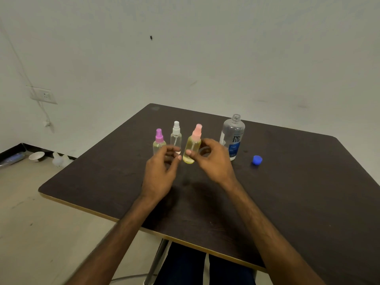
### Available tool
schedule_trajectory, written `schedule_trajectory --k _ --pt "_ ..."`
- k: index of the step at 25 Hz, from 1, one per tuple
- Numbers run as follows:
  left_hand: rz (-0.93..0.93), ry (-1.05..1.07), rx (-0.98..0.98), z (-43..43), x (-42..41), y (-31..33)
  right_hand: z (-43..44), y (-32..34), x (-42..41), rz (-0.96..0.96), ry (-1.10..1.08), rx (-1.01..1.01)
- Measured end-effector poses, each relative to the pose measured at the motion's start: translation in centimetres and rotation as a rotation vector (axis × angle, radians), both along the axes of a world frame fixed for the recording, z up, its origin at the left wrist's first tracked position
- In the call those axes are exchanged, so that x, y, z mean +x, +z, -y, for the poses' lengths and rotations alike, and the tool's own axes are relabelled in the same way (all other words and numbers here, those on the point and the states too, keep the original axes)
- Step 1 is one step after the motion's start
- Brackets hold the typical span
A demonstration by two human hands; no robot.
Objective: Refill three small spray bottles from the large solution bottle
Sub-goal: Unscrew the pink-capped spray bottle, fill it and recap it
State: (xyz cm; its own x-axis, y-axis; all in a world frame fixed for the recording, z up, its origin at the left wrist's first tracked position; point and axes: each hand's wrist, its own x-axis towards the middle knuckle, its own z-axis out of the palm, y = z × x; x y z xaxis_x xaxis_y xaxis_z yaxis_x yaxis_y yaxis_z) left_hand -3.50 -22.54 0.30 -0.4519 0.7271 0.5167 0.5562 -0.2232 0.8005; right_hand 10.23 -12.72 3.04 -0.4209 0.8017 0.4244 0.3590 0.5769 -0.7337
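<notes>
Desk (287,192): dark brown top with a pale edge, filling the middle and right of the frame
Large solution bottle (233,136): stands upright right of centre, neck uncapped, blue and white label facing the camera
Blue cap (257,160): lies on the desk just right of the large solution bottle, apart from it
Purple-capped spray bottle (159,140): leftmost of the row, upright, pale liquid inside, its lower part hidden behind fingers
White-capped spray bottle (176,136): upright between the other two, body clear
Peach-capped spray bottle (194,140): rightmost of the three, yellowish liquid reaching most of the way up
Left hand (162,169): at centre frame in front of the purple-capped and white-capped bottles, fingers loosely curled, holding nothing, blurred
Right hand (216,161): thumb lies against the front of the peach-capped spray bottle, fingers curled just to its right; whether it grips the bottle cannot be told, and a clear rounded shape between the fingers is too blurred to name
Wall socket (42,95): upper left of the frame, a cable hanging below it
White bowl (37,156): on the floor at far left
</notes>
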Motion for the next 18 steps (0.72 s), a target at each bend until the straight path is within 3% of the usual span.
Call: schedule_trajectory --k 6,10,13,18 --pt "0.024 -0.089 0.134 -6.9 2.0 7.3 -3.5 9.3 4.3 -0.232 -0.083 0.029" --pt "0.111 -0.145 -0.007 -12.5 2.6 7.7 -9.5 13.2 8.3 -0.316 -0.21 0.034" --pt "0.164 -0.293 -0.142 -13.7 3.9 5.3 -13.2 11.8 10.0 -0.244 -0.316 0.019" --pt "0.057 -0.48 -0.267 -14.6 6.8 1.4 -16.4 5.1 10.1 -0.162 -0.397 -0.032"
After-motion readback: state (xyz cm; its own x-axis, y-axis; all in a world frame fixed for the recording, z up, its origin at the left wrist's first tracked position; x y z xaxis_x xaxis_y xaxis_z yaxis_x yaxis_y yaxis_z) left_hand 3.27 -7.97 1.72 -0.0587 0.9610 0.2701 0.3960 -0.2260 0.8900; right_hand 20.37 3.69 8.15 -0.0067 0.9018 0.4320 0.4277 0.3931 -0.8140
